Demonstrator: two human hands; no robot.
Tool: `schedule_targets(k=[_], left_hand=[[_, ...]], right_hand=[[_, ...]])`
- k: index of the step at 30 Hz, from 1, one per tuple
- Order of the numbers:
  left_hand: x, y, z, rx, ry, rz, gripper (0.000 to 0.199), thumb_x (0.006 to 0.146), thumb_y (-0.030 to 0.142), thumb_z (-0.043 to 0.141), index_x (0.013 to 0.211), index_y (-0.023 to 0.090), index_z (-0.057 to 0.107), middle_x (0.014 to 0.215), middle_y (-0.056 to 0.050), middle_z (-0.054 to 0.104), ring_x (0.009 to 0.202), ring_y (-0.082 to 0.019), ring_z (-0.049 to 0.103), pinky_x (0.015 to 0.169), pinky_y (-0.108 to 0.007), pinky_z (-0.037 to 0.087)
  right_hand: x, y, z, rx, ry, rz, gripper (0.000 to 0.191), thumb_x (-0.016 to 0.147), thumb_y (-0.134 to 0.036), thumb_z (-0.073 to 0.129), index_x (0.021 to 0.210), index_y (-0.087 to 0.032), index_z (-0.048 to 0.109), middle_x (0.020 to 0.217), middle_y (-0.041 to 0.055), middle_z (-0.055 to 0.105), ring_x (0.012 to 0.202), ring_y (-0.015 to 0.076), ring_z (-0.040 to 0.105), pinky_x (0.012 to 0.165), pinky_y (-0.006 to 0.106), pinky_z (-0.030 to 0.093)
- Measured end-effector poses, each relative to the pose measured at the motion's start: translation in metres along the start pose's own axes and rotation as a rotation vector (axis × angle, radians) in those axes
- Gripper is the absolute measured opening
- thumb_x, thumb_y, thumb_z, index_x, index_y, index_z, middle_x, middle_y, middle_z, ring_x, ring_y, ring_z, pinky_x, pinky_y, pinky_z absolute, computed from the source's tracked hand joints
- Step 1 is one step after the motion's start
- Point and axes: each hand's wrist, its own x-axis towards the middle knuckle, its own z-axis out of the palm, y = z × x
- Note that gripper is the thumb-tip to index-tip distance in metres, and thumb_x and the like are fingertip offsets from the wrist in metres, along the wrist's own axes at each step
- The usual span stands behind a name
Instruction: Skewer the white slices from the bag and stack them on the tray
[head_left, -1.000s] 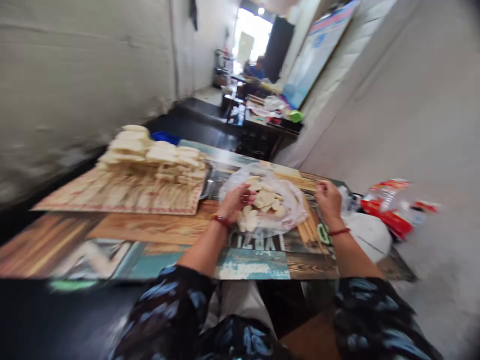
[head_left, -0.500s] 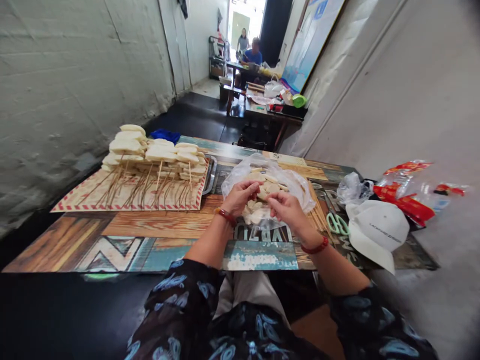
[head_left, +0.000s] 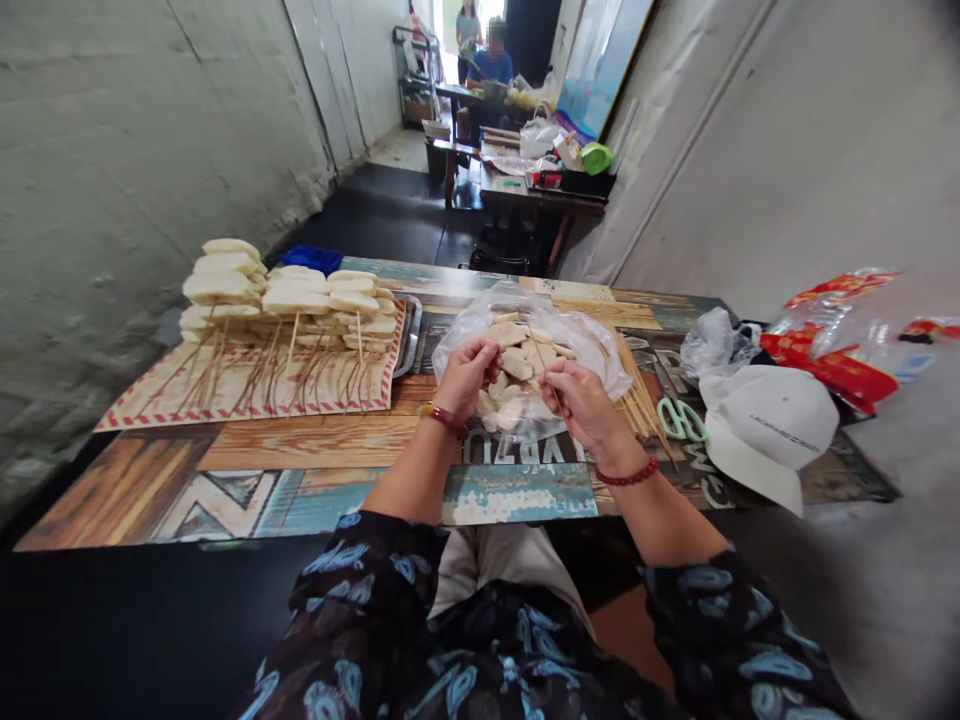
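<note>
Brown and blue patches cover the table (head_left: 322,443), which stands between two pale walls (head_left: 150,120) in a long, narrow room. Right in front of the person, a heap of flat slices (head_left: 516,363) lies in an open plastic bag (head_left: 609,368). They are creamy and roundish, and some lie on top of others. The right hand (head_left: 581,402) pinches a thin stick (head_left: 566,418) that slants by the heap. The left hand (head_left: 469,378) has curled fingers over the bag's left side; I cannot tell if they hold anything. To the right are loose sticks (head_left: 637,390), then green-handled scissors (head_left: 681,420) and a white cap (head_left: 776,425) with its brim by the front edge. To the left, stacked slices (head_left: 289,295) on sticks sit on a mat (head_left: 142,398) with a striped edge. Bare wood shows between the mat and the table's front edge, and the bag stops short of that edge. Past the far edge is dark floor (head_left: 375,210), then a back table (head_left: 510,190).
</note>
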Motion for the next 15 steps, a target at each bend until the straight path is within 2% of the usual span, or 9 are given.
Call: schedule_targets(k=[3, 6, 11, 13, 15], left_hand=[[0.002, -0.003, -0.001, 0.008, 0.057, 0.019, 0.012, 0.079, 0.025, 0.073, 0.081, 0.013, 0.073, 0.077, -0.005, 0.069, 0.062, -0.010, 0.059, 0.058, -0.020, 0.046], [0.008, -0.006, -0.005, 0.014, 0.141, 0.033, 0.012, 0.079, 0.017, 0.070, 0.090, 0.015, 0.074, 0.090, -0.006, 0.072, 0.078, -0.013, 0.065, 0.075, -0.024, 0.050], [0.022, -0.012, -0.022, 0.093, 0.275, 0.130, 0.029, 0.076, 0.017, 0.073, 0.105, 0.018, 0.071, 0.109, -0.007, 0.071, 0.105, -0.019, 0.065, 0.092, -0.028, 0.048], [0.024, -0.014, -0.030, 0.154, 0.279, 0.188, 0.032, 0.075, 0.021, 0.075, 0.107, 0.019, 0.070, 0.117, -0.008, 0.069, 0.112, -0.020, 0.063, 0.097, -0.030, 0.047], [0.024, -0.015, -0.034, 0.225, 0.253, 0.222, 0.034, 0.076, 0.029, 0.076, 0.107, 0.019, 0.069, 0.119, -0.009, 0.068, 0.109, -0.020, 0.064, 0.097, -0.033, 0.048]], right_hand=[[0.028, 0.000, 0.001, 0.067, -0.020, 0.039, 0.024, 0.061, -0.025, 0.065, 0.085, -0.019, 0.065, 0.060, -0.0070, 0.054, 0.043, 0.0052, 0.040, 0.035, 0.018, 0.018], [0.052, 0.002, -0.010, 0.093, -0.090, 0.090, 0.037, 0.060, -0.021, 0.063, 0.096, -0.016, 0.065, 0.061, -0.0076, 0.054, 0.042, 0.0042, 0.036, 0.035, 0.017, 0.014], [0.073, 0.009, -0.043, 0.049, -0.061, 0.072, 0.034, 0.062, -0.018, 0.060, 0.095, -0.014, 0.065, 0.060, -0.0077, 0.053, 0.041, 0.0030, 0.035, 0.035, 0.016, 0.016], [0.074, 0.011, -0.051, 0.057, -0.045, 0.058, 0.032, 0.064, -0.017, 0.060, 0.095, -0.013, 0.065, 0.061, -0.0072, 0.053, 0.041, 0.0028, 0.036, 0.035, 0.016, 0.016], [0.071, 0.012, -0.054, 0.064, -0.043, 0.037, 0.030, 0.067, -0.016, 0.061, 0.096, -0.012, 0.066, 0.060, -0.0064, 0.054, 0.041, 0.0029, 0.039, 0.035, 0.017, 0.017]])
